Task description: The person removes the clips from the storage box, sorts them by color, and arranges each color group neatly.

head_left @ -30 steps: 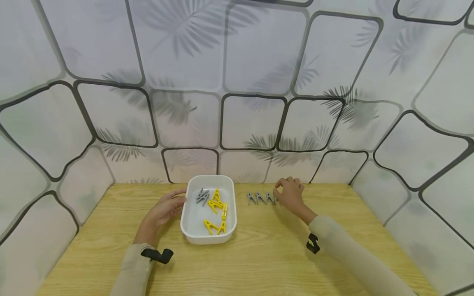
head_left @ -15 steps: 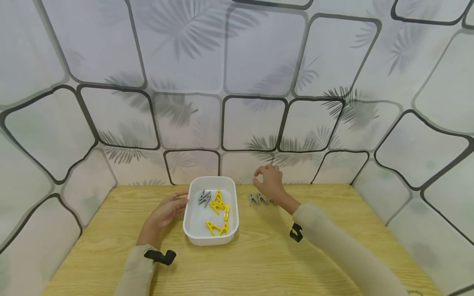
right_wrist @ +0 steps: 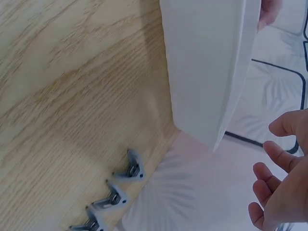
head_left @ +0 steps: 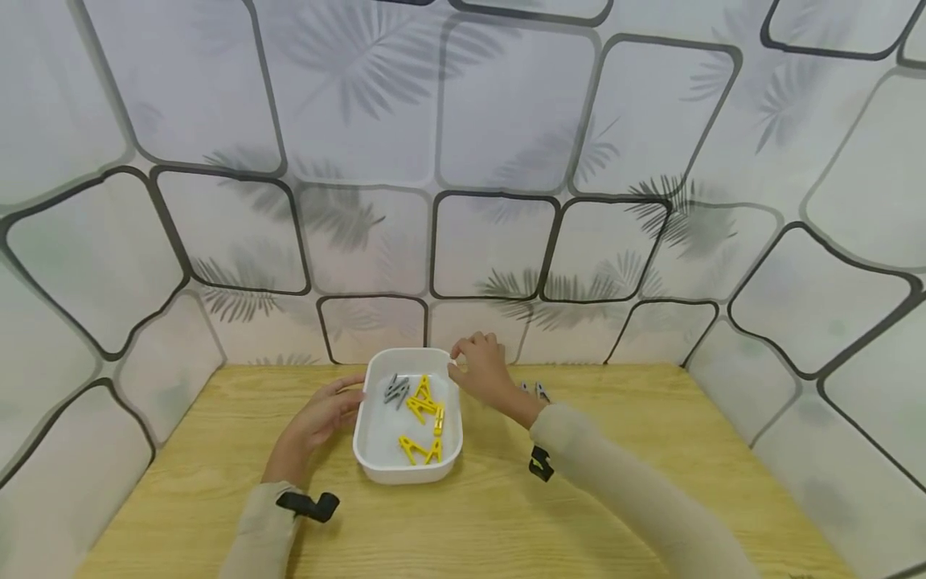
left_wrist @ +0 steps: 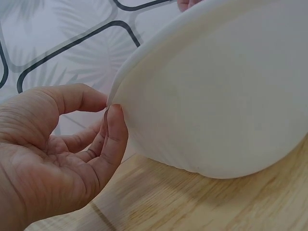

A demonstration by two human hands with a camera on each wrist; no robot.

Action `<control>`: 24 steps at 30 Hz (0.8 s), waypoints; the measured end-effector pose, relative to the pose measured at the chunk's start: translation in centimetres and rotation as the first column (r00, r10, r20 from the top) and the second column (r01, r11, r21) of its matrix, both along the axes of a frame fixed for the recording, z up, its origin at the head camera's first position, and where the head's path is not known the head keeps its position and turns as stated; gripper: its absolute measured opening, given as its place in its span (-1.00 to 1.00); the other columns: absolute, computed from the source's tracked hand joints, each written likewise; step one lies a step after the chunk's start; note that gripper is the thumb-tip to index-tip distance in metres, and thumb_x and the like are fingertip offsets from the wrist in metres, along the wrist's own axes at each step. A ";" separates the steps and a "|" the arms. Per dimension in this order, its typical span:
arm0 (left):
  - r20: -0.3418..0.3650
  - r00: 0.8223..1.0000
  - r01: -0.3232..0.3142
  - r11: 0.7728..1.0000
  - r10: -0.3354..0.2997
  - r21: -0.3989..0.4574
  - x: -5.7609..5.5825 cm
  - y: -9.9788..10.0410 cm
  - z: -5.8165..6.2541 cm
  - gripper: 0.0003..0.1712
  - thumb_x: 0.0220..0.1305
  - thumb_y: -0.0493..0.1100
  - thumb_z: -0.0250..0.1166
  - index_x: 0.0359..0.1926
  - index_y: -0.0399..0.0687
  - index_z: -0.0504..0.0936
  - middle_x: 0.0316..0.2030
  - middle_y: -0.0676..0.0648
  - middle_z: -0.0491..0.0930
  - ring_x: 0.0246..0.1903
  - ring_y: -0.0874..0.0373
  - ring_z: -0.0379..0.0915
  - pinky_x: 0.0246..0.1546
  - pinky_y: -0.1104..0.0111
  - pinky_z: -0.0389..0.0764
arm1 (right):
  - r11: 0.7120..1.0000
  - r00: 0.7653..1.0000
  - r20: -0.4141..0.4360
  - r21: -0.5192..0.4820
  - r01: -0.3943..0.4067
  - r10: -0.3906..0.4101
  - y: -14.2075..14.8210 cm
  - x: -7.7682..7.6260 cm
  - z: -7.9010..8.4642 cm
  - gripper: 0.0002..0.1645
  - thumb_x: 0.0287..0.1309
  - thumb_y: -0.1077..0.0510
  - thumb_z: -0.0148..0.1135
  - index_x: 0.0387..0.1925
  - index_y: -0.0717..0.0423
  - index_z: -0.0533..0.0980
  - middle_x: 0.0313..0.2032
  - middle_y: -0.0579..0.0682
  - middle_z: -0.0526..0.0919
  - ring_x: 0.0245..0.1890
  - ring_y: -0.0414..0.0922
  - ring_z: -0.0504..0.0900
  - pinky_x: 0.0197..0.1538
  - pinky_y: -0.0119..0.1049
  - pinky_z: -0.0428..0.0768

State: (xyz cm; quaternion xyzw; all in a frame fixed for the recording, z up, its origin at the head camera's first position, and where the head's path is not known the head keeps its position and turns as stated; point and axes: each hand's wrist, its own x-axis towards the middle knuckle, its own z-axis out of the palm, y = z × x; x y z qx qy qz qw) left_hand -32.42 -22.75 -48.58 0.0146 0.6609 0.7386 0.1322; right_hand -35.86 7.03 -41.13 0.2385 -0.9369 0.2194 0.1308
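White tub [head_left: 376, 470] sits mid-table in the head view, holding yellow pegs [head_left: 423, 422] and grey pegs [head_left: 395, 388] at its far end. Left hand [head_left: 321, 414] lies against the tub's left wall, fingers loosely extended, thumb and fingertips at the rim. Right hand [head_left: 481, 371] hovers over the tub's far right corner, forearm slanting in from the lower right, fingers loosely curled and holding nothing. More grey pegs, the row [head_left: 537, 391], stand on the table [head_left: 651, 450] just behind that wrist, near the back wall; bare wood lies to the right and in front

From the left wrist, the hand [left_wrist: 57, 159] is cupped, thumb tip [left_wrist: 115, 120] touching the tub [left_wrist: 216, 96] just under its rim, the other fingers relaxed behind it

From the right wrist, the hand [right_wrist: 284, 183] is apart from the tub's [right_wrist: 202, 62] edge, fingers [right_wrist: 269, 154] spread and slightly bent, empty. Three of the row [right_wrist: 113, 192] stand close together beside the tub's corner, not touching it
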 end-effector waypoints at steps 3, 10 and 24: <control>-0.002 1.000 0.003 1.000 -0.003 0.001 0.1 -0.2 0.0 -0.29 0.50 -0.25 0.16 0.53 -0.33 0.12 0.10 -0.06 0.67 -0.04 0.27 0.64 -0.01 0.40 0.68 | 0.999 0.999 0.027 0.020 -0.038 0.038 -1.2 0.3 0.0 -0.84 0.33 0.07 0.29 -0.17 0.06 0.59 -0.11 0.12 0.56 -0.09 0.09 0.37 -0.03 0.01 0.32; 0.000 1.000 -0.001 1.000 0.001 0.005 0.0 -0.2 0.0 -0.28 0.48 -0.23 0.19 0.53 -0.31 0.15 0.14 -0.12 0.66 -0.04 0.25 0.65 -0.01 0.37 0.69 | 0.984 0.988 0.114 0.132 -0.116 0.101 -3.8 0.4 -0.8 -0.59 0.33 -0.09 0.31 0.00 0.11 0.58 -0.08 0.09 0.57 -0.04 0.04 0.38 0.09 0.02 0.36; -0.010 1.000 0.029 0.998 -0.028 0.054 0.2 -0.1 0.1 -0.32 0.51 -0.27 0.11 0.52 -0.38 0.10 -0.09 0.10 0.73 -0.11 0.26 0.66 -0.12 0.42 0.69 | 0.972 0.987 0.132 0.206 -0.116 0.090 -6.3 0.5 -3.8 -0.64 0.29 -0.12 0.33 -0.09 0.04 0.59 -0.23 -0.05 0.49 -0.18 -0.09 0.27 -0.04 -0.16 0.23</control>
